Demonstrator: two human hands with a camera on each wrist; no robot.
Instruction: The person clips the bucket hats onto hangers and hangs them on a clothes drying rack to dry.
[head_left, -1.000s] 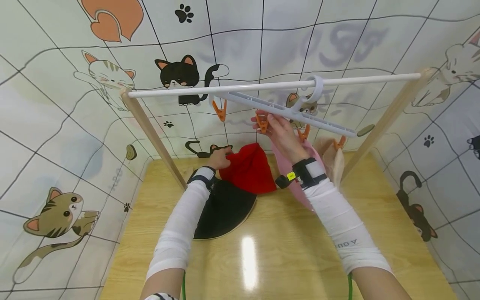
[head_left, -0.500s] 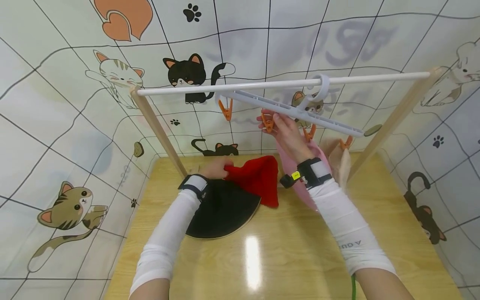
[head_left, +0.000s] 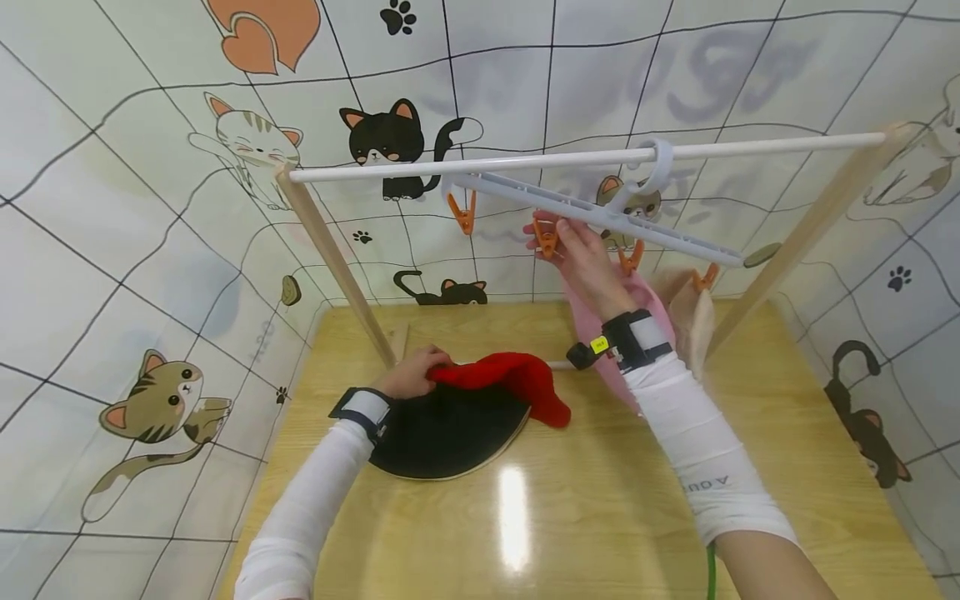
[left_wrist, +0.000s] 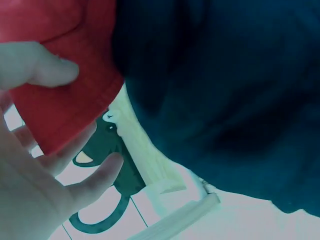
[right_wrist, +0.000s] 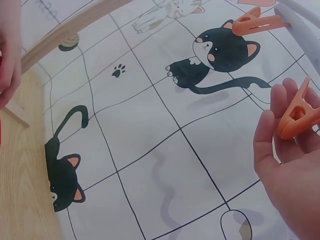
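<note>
My left hand (head_left: pixel 411 372) pinches the edge of a red cloth (head_left: pixel 501 371), thumb on top and fingers behind it in the left wrist view. The cloth overlaps a black round-edged fabric piece (head_left: pixel 450 433) on the table. Up at a pale plastic hanger (head_left: pixel 573 206), my right hand (head_left: pixel 592 271) is at an orange clothespin (head_left: pixel 546 240), its fingers curving behind the clip in the right wrist view. The hanger's hook sits over a white rod (head_left: pixel 480 171). A pink cloth (head_left: pixel 611 350) hangs from another orange clip (head_left: pixel 632 257), partly hidden by the right forearm.
A beige cloth (head_left: pixel 693 321) hangs at the hanger's right end from an orange clip (head_left: pixel 705 277). One more orange clip (head_left: pixel 462 215) is at the left end. Wooden posts (head_left: pixel 341 267) carry the rod. A wall printed with cats stands behind the wooden tabletop (head_left: pixel 600 508).
My left hand has drawn the red cloth's edge down and to the left, nearer me, over the black fabric. My right hand stays at the same clip. The whole view has shifted slightly.
</note>
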